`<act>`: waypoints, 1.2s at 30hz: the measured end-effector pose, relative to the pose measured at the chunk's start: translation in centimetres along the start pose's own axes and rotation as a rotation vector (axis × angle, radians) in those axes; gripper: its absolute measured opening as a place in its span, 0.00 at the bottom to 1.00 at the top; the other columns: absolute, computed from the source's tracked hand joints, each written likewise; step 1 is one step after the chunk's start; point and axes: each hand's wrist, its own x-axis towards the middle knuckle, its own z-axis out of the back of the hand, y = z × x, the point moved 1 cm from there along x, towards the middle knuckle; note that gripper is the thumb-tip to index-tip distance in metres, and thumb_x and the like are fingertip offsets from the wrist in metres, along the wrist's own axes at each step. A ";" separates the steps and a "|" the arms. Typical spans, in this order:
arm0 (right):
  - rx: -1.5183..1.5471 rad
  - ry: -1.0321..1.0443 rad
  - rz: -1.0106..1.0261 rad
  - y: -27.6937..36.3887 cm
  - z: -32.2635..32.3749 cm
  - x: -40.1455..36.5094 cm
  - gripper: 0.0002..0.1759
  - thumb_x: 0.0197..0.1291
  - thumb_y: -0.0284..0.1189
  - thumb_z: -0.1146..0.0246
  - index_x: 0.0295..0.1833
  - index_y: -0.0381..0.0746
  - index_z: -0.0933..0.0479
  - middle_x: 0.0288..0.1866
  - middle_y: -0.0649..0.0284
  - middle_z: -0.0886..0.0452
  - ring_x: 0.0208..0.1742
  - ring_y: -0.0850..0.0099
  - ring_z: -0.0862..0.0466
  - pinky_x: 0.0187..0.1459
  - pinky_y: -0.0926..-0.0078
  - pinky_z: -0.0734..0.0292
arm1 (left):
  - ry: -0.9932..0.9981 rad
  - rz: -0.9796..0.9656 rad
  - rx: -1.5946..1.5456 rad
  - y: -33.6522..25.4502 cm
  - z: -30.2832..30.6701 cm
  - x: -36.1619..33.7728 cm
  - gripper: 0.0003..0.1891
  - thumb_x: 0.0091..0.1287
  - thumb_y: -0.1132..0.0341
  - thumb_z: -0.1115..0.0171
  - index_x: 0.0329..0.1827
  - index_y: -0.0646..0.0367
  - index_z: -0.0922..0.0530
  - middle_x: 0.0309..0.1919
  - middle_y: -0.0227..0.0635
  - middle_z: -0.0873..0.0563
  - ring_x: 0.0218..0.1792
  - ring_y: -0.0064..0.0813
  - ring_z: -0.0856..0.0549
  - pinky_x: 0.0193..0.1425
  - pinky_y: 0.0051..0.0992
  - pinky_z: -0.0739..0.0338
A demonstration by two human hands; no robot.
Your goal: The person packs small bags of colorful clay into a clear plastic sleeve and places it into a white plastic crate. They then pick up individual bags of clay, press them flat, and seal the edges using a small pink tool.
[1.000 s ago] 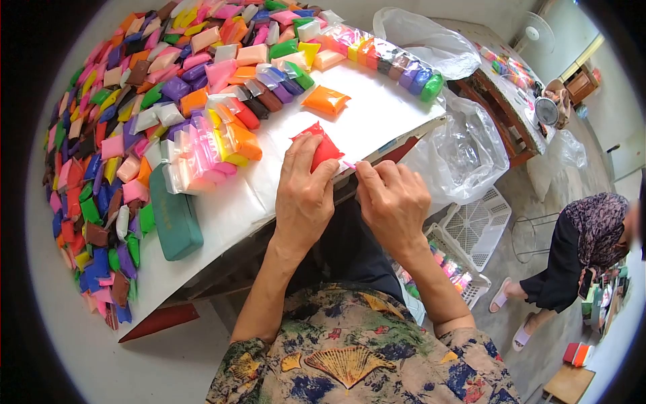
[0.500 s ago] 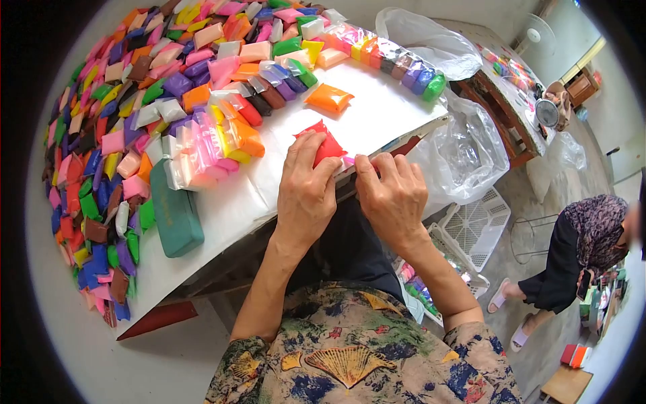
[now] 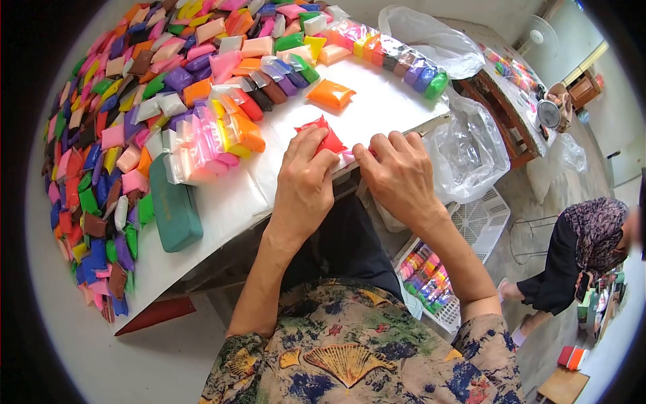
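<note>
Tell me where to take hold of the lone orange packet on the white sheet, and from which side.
Take the orange packet across its short width at the plump middle, coming down from above. It lies flat and alone on the white sheet, with bare sheet along both long edges. The left hand, holding the red packet, is apart from it.

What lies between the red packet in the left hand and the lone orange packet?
Head view: only bare white table between the red packet and the orange packet.
</note>
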 end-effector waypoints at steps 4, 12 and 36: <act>0.030 0.036 0.039 -0.8 0.2 0.3 0.08 0.54 0.29 0.35 0.41 0.43 0.20 0.32 0.68 0.24 0.35 0.70 0.23 0.39 0.67 0.31 | 0.004 0.006 -0.025 0.3 0.1 0.1 0.05 0.60 0.81 0.36 0.38 0.66 0.19 0.56 0.49 0.16 0.63 0.51 0.21 0.69 0.42 0.27; 0.011 -0.061 0.073 -0.2 -0.3 0.0 0.07 0.53 0.29 0.37 0.37 0.39 0.20 0.31 0.64 0.24 0.36 0.67 0.22 0.41 0.65 0.31 | 0.006 0.016 -0.039 0.3 0.2 0.1 0.05 0.59 0.82 0.37 0.37 0.67 0.19 0.57 0.48 0.16 0.63 0.51 0.21 0.69 0.41 0.27; 0.214 0.269 0.251 -3.5 0.2 4.1 0.03 0.51 0.23 0.35 0.31 0.43 0.20 0.29 0.66 0.23 0.40 0.67 0.20 0.55 0.62 0.34 | 0.005 0.039 -0.072 0.2 0.2 0.0 0.07 0.57 0.84 0.40 0.37 0.67 0.19 0.58 0.49 0.16 0.65 0.51 0.21 0.71 0.41 0.29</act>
